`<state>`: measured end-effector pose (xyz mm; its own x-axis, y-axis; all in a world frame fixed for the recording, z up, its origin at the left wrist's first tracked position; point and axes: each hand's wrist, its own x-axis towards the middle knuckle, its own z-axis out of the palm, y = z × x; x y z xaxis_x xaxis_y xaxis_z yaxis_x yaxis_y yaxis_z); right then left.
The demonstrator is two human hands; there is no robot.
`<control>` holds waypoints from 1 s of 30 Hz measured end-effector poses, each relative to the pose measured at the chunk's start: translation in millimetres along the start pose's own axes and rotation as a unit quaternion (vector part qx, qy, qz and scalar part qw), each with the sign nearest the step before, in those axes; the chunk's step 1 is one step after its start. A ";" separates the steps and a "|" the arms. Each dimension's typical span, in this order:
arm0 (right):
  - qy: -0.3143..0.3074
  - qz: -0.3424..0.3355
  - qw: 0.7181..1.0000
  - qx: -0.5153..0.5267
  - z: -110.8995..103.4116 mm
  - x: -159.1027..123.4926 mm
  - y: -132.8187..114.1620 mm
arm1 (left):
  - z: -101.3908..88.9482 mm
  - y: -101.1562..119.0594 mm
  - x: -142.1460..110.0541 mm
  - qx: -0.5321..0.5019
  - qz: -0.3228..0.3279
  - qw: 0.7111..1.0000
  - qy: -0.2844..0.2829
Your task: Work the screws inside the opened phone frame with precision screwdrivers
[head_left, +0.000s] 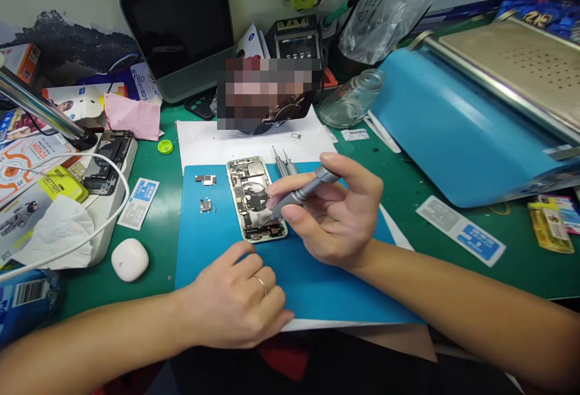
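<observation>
An opened phone point(251, 192) lies face down on a blue mat point(312, 286), its inner boards and coil showing. My right hand point(333, 214) is closed on a grey screwdriver point(302, 192), whose tip rests on the phone's lower part. My left hand point(235, 301) lies on the mat just below the phone, fingers loosely curled, one fingertip near the phone's bottom edge; it holds nothing that I can see. Two small removed metal parts point(205, 179) point(205, 205) sit on the mat left of the phone. Two spare screwdrivers point(283, 162) lie behind it.
A white sheet point(199, 141) lies under the mat's far end. To the left are a second opened phone point(106, 162), a white cable point(67, 247), a white earbud case point(129, 259) and tissues. A glass jar point(351, 102), a dark tablet point(181, 26) and a blue-covered machine point(466, 123) stand behind and to the right.
</observation>
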<state>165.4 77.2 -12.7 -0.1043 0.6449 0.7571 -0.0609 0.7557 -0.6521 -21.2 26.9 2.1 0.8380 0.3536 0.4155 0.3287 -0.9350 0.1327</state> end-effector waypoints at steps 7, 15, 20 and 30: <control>-0.088 -0.031 0.995 -0.040 -1.6 0.2 -0.6 | 3.5 8.4 -7.3 0.027 -0.032 0.997 -0.063; -0.133 -0.014 0.990 -0.043 -3.1 1.5 -1.5 | 3.8 5.8 -6.9 0.030 -0.034 0.996 -0.072; -0.135 -0.017 0.990 -0.039 -3.7 -0.8 0.9 | 3.5 5.6 -5.5 0.030 -0.038 0.997 -0.067; -0.150 -0.011 0.987 -0.064 -3.6 -6.2 2.6 | 4.5 2.5 -5.3 0.039 -0.010 0.997 -0.072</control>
<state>169.5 75.5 -19.0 -0.3953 0.5794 0.7127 0.0570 0.7899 -0.6106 -22.9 22.8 -3.8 0.8826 0.3779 0.2798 0.3745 -0.9248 0.0677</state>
